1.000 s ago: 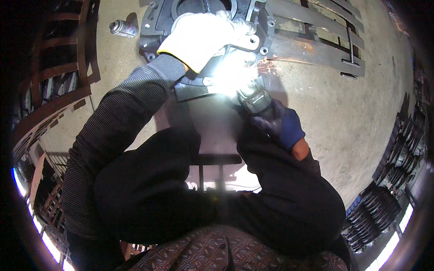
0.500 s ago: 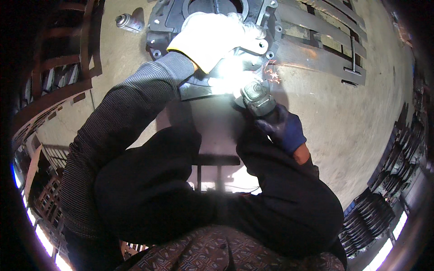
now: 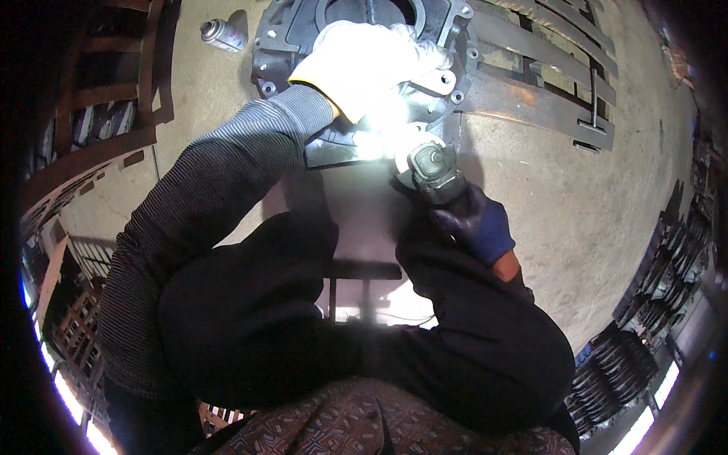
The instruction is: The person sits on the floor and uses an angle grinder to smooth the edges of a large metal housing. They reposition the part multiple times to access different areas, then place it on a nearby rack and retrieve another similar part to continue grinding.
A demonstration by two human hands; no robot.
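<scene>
Head view: pale floor (image 3: 546,197), brown rack (image 3: 145,76), grinder (image 3: 434,168).

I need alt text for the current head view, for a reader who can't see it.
A blue-gloved right hand grips a grinder near a large dark metal casting, while a white-gloved left hand lies over the casting, in glaring light. A spray can is on the floor to the left, metal slats to the right.
</scene>
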